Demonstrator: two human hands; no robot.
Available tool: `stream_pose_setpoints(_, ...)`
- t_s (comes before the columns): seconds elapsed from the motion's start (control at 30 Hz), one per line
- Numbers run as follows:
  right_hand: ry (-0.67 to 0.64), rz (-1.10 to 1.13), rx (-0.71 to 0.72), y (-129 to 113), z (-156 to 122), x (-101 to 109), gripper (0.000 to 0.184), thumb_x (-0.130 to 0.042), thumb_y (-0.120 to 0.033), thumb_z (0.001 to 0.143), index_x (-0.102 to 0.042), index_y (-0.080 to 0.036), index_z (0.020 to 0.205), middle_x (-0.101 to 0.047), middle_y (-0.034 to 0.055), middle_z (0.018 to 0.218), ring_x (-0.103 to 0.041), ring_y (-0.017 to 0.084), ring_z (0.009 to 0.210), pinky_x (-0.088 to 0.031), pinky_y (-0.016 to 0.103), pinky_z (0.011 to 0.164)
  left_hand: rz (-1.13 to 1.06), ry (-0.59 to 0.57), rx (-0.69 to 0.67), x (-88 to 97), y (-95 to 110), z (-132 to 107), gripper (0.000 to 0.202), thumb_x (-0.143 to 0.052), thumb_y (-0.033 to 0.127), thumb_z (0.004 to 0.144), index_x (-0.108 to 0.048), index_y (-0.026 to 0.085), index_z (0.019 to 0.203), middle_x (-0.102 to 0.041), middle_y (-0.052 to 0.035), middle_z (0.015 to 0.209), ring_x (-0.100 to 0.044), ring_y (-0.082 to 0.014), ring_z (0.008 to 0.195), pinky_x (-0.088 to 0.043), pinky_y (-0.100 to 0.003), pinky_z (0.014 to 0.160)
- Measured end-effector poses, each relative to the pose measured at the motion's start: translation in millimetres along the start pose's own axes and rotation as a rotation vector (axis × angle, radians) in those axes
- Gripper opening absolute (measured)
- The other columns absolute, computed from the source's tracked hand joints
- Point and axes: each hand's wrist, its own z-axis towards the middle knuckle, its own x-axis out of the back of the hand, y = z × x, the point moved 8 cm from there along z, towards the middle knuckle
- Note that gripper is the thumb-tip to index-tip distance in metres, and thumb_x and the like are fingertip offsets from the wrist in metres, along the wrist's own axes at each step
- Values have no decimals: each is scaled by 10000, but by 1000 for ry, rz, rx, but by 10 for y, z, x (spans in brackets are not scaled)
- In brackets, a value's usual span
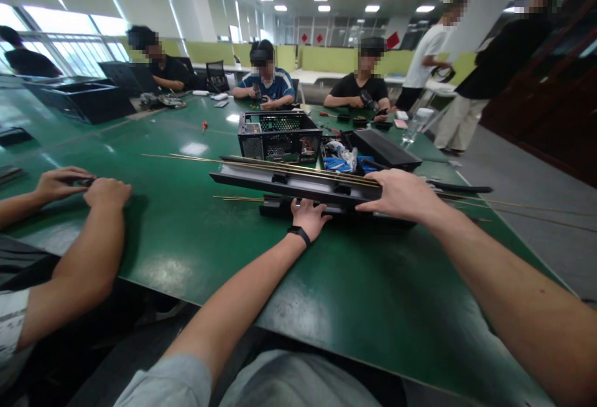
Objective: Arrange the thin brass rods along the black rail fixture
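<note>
A long black panel with a pale inner face is held level just above the green table, with several thin brass-coloured rods lying along its top. My left hand, a black band on its wrist, reaches under the panel's near edge with fingers curled against it. My right hand grips the panel's right end, thumb underneath and fingers over the top. A flat black part lies on the table beneath the panel.
An open black computer case stands behind the panel, beside a black tray and blue-and-white items. A neighbour's two hands rest at the left. Several people sit at the far side; two stand at the right.
</note>
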Motion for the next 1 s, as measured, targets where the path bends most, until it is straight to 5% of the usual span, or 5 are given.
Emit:
stream_pose_setpoints(0.2, 30, 15, -17, -84, -223, 30, 785, -919, -792, 919, -873, -264, 1498, -886, 154, 1418, -819, 415, 1287, -647, 461, 1044, 21, -44, 3, -54, -57, 170, 298, -785, 476, 1186, -895, 352, 1434, -836, -125, 1582, -695, -397, 1541, -400, -700, 1389)
stream_pose_setpoints(0.33, 57, 26, 21, -167, -361, 19, 745, -931, -771, 916, -882, -265, 1459, -892, 149, 1395, -826, 405, 1266, -661, 456, 1012, 31, -33, -11, -91, -105, 287, 507, -758, 503, 1191, -782, 273, 1643, -746, -203, 1730, -640, -509, 1637, -474, -766, 1349)
stream_pose_setpoints(0.53, 64, 26, 24, -271, -555, -14, 733, -946, -736, 919, -880, -262, 1474, -894, 160, 1379, -827, 424, 1271, -667, 496, 1049, 2, -13, -162, -42, -35, 368, 609, -630, 353, 1188, -646, 257, 1790, -745, -142, 1754, -619, -414, 1709, -368, -689, 1507)
stream_pose_setpoints(0.67, 60, 14, 29, -316, -625, -66, 693, -957, -724, 918, -887, -279, 1444, -899, 146, 1377, -832, 414, 1278, -666, 493, 1062, -8, 9, -197, 48, -32, 132, 719, -613, 339, 1174, -537, 190, 1873, -705, -196, 1792, -531, -458, 1783, -267, -737, 1541)
stream_pose_setpoints(1.0, 5, 13, 47, -392, -709, -454, 739, -986, -710, 898, -876, -259, 1474, -890, 171, 1394, -833, 419, 1285, -665, 503, 1082, 32, -148, -168, 209, -354, -1024, 690, -839, 527, 1109, -689, 282, 1736, -657, -230, 1817, -546, -506, 1732, -378, -808, 1426)
